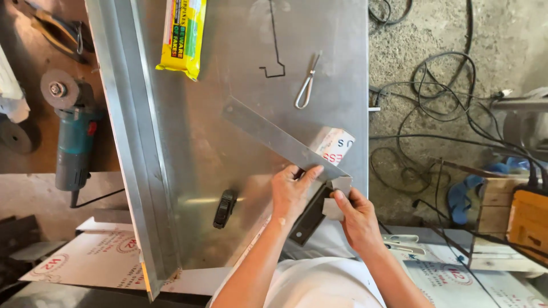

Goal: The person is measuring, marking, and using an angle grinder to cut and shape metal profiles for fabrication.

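Observation:
A steel try square lies on a metal sheet (240, 68); its long blade (268, 132) runs diagonally up to the left and its dark stock (311, 215) points down toward me. My left hand (292, 191) presses flat on the corner where blade meets stock. My right hand (357, 219) pinches a small grey piece of sheet metal (338, 197) against the end of the square. A small white box with red print (334, 145) sits just behind the blade.
On the sheet lie a yellow packet (182, 34), a bent wire clip (307, 82) and a small black object (224, 209). A long metal channel (134, 148) borders the sheet's left side. An angle grinder (71, 137) lies left; cables (445, 108) sprawl right.

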